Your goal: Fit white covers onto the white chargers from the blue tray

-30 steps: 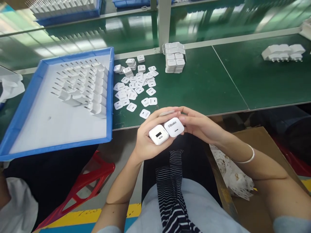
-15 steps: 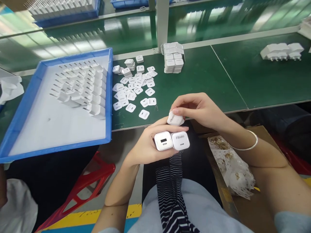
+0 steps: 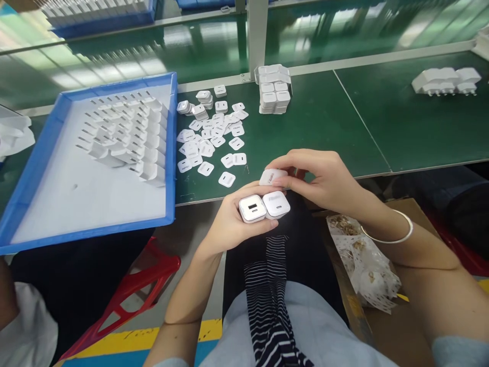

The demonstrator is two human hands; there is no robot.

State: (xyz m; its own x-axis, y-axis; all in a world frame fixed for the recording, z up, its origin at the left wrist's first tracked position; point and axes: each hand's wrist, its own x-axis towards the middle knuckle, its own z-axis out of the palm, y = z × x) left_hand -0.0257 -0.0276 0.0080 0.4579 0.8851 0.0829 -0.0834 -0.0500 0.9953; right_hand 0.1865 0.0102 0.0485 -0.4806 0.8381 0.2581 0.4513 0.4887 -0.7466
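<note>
My left hand holds two white chargers side by side, port faces up, just off the near edge of the green table. My right hand pinches a third white charger right behind them, touching or almost touching the pair. Loose white face plates lie scattered on the table beyond my hands, the nearest one by the table edge.
A blue tray at the left holds rows of white chargers. A wrapped stack of plates stands by a metal post. More chargers sit far right. A cardboard box with a bag is at my right knee, a red stool at my left.
My right hand took one charger away from the left hand's group, lifted it, then brought it back down close behind the pair. Both hands rose slightly toward the table edge.
</note>
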